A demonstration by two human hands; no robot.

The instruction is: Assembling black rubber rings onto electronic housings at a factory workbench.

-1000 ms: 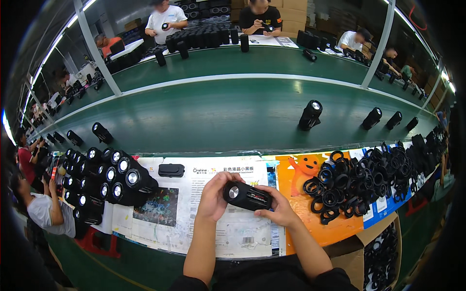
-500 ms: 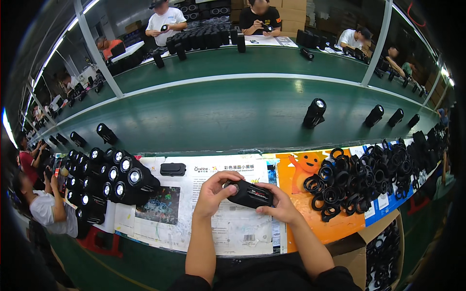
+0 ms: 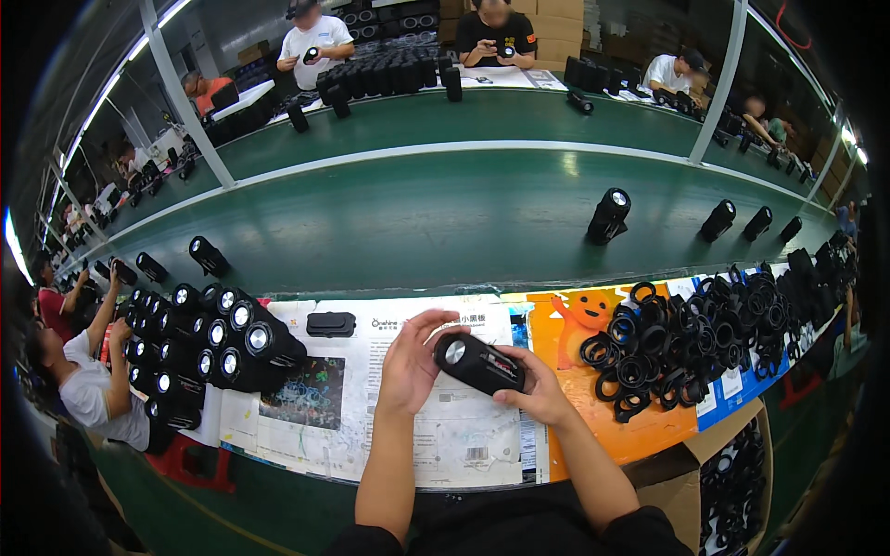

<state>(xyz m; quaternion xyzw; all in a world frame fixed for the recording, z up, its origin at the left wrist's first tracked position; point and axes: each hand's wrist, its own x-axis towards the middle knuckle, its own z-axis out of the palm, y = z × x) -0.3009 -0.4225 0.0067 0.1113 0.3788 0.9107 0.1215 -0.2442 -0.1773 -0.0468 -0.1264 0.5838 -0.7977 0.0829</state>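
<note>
A black cylindrical portable speaker (image 3: 478, 364) with a silver disc on its left end is held above the white printed sheet. My right hand (image 3: 540, 391) grips its right end, thumb in front and fingers behind. My left hand (image 3: 408, 366) is open beside the silver-disc end, its fingers stretched up and apart; whether a fingertip still brushes the speaker I cannot tell. A flat black oblong part (image 3: 331, 324) lies on the sheet beyond my left hand.
Several black speakers (image 3: 232, 347) stand grouped at the left. Black rings (image 3: 640, 361) pile on the orange sheet (image 3: 579, 435) at right, above an open carton (image 3: 681, 505). Speakers stand along the green conveyor belt (image 3: 417, 227). A co-worker (image 3: 93, 389) reaches toward it at left.
My left hand has let go of the speaker's end and opened, baring the silver disc. Speakers on the belt have shifted slightly right. The co-worker at left has stretched an arm toward the belt.
</note>
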